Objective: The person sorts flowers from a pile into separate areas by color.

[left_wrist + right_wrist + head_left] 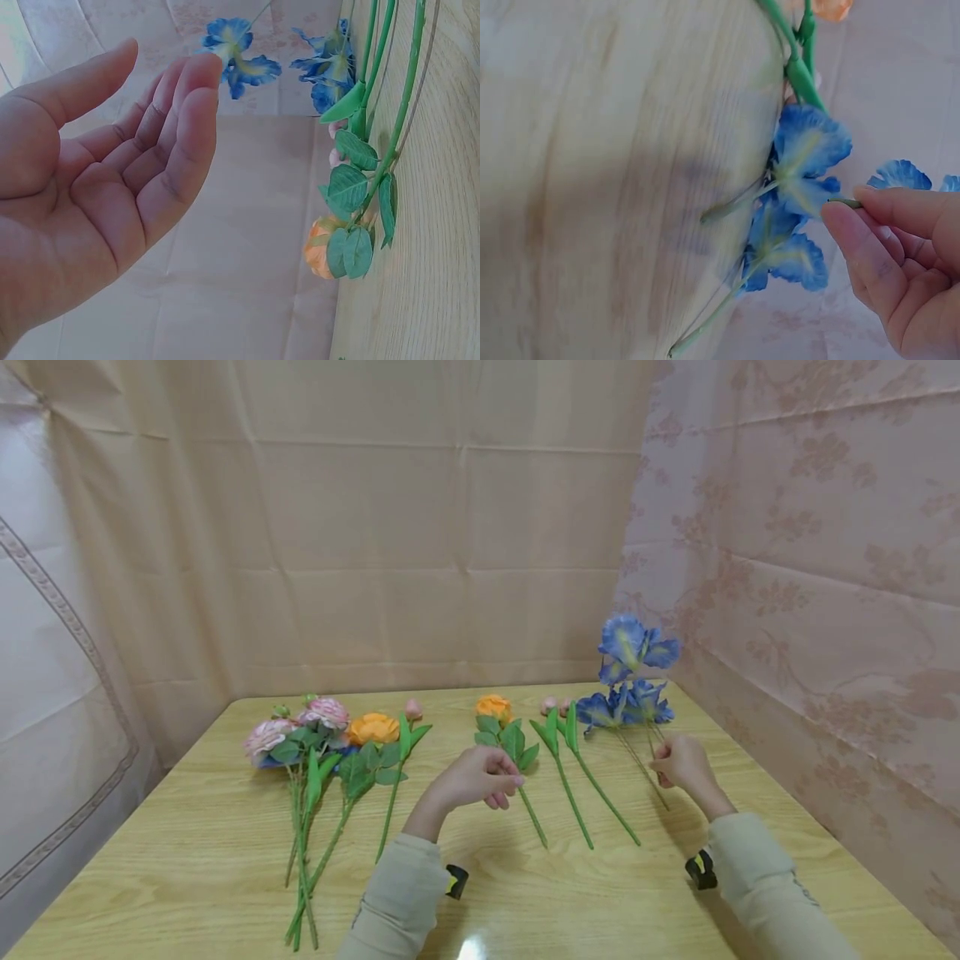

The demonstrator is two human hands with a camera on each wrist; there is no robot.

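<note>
Wood-grain surface (187, 852) below, right hand (684, 768) pinches a raised blue iris (627, 643) by its stem (846, 202)! Left hand (478, 775) hangs empty, loosely curved. Probably light, soft-petalled: best held there.

- Right hand (682, 764) hides part of the stem of the raised blue flower (630, 647); from the right wrist, we see only a stem tip past the fingers, the bloom partly covered and cut by the right edge.
- Left hand (480, 777), head view: covers some stem of the right-hand orange flower (493, 707).
- Left bunch: blue flower (270, 762) mostly hidden under pink blooms (325, 713); stems (303, 860) cross, we cannot match each to its bloom.
- Table (592, 187) grain blurred, right wrist view.
- Left sleeve (401, 893), right sleeve (765, 877): cut off at near edge.
- Black wrist devices (457, 882): too small for us to identify.
</note>
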